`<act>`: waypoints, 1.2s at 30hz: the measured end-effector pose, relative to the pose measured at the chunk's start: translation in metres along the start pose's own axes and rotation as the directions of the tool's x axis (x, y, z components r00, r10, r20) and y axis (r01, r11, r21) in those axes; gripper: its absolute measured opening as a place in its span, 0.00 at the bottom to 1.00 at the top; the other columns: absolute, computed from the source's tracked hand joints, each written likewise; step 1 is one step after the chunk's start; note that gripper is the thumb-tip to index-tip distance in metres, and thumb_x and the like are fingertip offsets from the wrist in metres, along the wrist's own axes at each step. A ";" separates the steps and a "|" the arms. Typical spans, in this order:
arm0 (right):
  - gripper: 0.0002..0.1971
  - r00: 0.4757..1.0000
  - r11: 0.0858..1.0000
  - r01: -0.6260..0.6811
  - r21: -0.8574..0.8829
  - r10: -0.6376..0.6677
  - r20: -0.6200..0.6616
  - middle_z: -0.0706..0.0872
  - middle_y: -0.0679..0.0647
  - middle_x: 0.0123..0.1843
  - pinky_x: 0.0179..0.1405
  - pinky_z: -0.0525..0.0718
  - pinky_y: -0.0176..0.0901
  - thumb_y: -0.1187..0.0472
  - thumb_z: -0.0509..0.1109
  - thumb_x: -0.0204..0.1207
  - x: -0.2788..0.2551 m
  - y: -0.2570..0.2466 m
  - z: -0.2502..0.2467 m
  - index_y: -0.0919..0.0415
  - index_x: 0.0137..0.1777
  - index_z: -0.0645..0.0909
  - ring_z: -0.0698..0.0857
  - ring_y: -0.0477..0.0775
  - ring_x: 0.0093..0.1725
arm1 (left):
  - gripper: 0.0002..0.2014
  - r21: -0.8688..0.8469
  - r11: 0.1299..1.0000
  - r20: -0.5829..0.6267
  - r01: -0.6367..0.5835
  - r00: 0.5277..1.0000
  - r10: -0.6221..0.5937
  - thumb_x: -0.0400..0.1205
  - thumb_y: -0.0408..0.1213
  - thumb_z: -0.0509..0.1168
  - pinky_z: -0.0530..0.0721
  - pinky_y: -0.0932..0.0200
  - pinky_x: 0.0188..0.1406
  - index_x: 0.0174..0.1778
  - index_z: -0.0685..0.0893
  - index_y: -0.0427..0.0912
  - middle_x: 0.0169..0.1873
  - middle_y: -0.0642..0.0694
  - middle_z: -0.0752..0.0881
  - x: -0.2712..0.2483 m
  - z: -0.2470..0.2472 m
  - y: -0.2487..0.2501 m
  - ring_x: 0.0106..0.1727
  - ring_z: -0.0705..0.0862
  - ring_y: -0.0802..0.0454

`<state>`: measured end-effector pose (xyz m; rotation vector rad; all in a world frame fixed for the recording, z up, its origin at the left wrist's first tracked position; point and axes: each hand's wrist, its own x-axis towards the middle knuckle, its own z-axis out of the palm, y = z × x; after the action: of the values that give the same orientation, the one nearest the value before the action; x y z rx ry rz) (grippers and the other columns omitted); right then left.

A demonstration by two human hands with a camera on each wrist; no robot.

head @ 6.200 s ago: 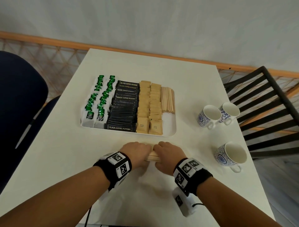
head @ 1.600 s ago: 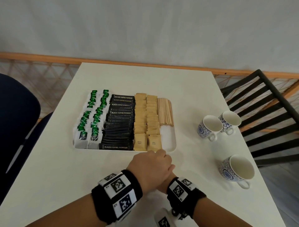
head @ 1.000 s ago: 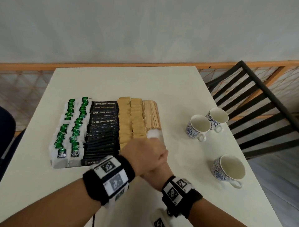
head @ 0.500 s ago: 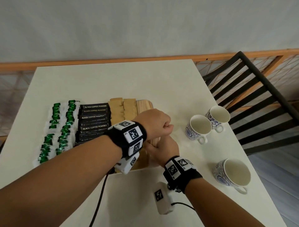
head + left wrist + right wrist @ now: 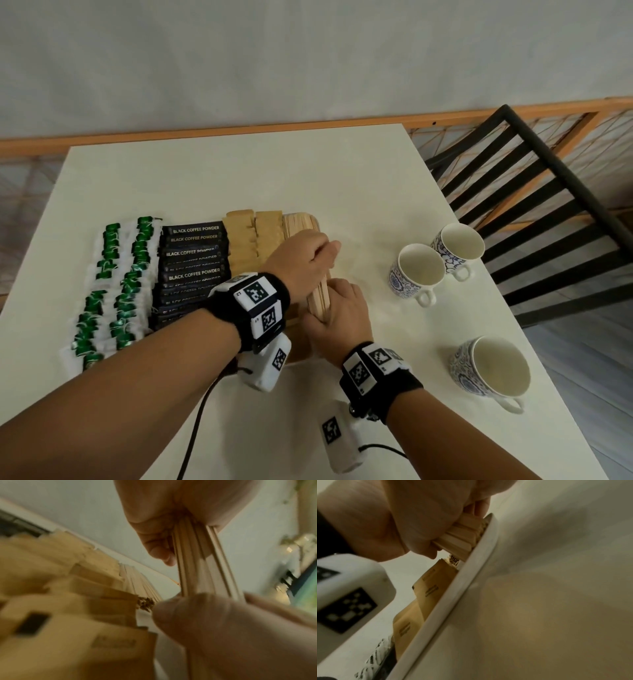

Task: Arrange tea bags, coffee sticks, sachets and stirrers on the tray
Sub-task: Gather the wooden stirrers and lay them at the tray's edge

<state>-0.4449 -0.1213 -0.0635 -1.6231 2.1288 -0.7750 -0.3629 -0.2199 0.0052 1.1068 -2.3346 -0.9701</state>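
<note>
Stirrers (image 5: pixel 318 297) held between left hand (image 5: pixel 301 265) and right hand (image 5: pixel 337 313).

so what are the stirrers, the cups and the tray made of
Stirrers: pale unfinished wood by the look, flat thin strips with a matte surface.
Cups: likely glazed ceramic, glossy white with blue patterning outside.
Tray: smooth white with a rounded rim; plastic or melamine seems likely, but the look leaves it open.
</note>
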 end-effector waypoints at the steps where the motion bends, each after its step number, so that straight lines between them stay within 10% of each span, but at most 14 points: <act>1: 0.27 1.000 1.000 0.000 0.014 0.000 0.001 0.80 0.48 0.57 0.56 0.65 0.36 0.37 0.56 0.64 0.000 0.000 0.001 0.51 0.54 0.84 0.71 0.49 0.57 | 0.19 -0.057 0.998 -0.018 0.034 0.999 -0.035 0.87 0.45 0.54 0.72 0.65 0.38 0.34 0.80 0.41 0.35 0.50 0.79 -0.001 0.000 -0.002 0.36 0.77 0.58; 8: 0.35 1.000 0.965 0.010 0.261 -0.017 0.022 0.69 0.50 0.77 0.77 0.68 0.50 0.48 0.63 0.69 0.004 -0.001 0.010 0.54 0.78 0.67 0.65 0.46 0.77 | 0.16 -0.163 0.987 0.048 0.014 0.999 -0.006 0.86 0.49 0.55 0.78 0.61 0.47 0.39 0.80 0.44 0.41 0.47 0.81 -0.014 0.007 -0.015 0.45 0.80 0.55; 16: 0.41 0.999 0.929 0.012 0.369 0.005 -0.046 0.63 0.53 0.82 0.78 0.66 0.53 0.57 0.67 0.72 0.005 -0.003 0.014 0.57 0.83 0.51 0.62 0.48 0.81 | 0.11 -0.077 0.992 0.050 -0.095 0.994 0.099 0.88 0.41 0.53 0.76 0.59 0.54 0.46 0.81 0.47 0.47 0.52 0.82 -0.005 0.018 -0.025 0.50 0.78 0.63; 20: 0.41 0.999 0.953 0.008 0.301 0.003 -0.034 0.59 0.53 0.84 0.80 0.61 0.56 0.50 0.66 0.74 0.008 0.002 0.022 0.57 0.83 0.51 0.58 0.53 0.83 | 0.18 0.047 0.997 0.125 -0.057 0.991 0.051 0.89 0.42 0.49 0.50 0.61 0.80 0.69 0.80 0.46 0.77 0.49 0.72 0.001 0.017 -0.030 0.81 0.58 0.59; 29: 0.39 0.996 0.997 -0.040 0.064 0.035 0.077 0.46 0.50 0.86 0.81 0.37 0.43 0.40 0.53 0.78 0.005 0.003 0.023 0.54 0.85 0.44 0.42 0.52 0.84 | 0.24 0.255 0.967 0.262 0.014 0.962 -0.082 0.89 0.48 0.41 0.32 0.52 0.80 0.83 0.61 0.50 0.83 0.51 0.57 0.011 0.019 -0.037 0.84 0.45 0.58; 36: 0.37 0.992 0.998 -0.052 0.045 0.046 0.119 0.44 0.50 0.86 0.79 0.35 0.39 0.42 0.53 0.80 0.004 0.003 0.016 0.56 0.84 0.45 0.40 0.51 0.84 | 0.21 0.199 0.979 0.178 0.049 0.980 -0.086 0.90 0.43 0.45 0.48 0.50 0.82 0.76 0.73 0.49 0.77 0.52 0.71 0.012 -0.003 -0.037 0.82 0.59 0.51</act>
<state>-0.4390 -0.1276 -0.0778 -1.5463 2.0437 -0.6916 -0.3490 -0.2472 -0.0193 1.2239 -2.6035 -0.9212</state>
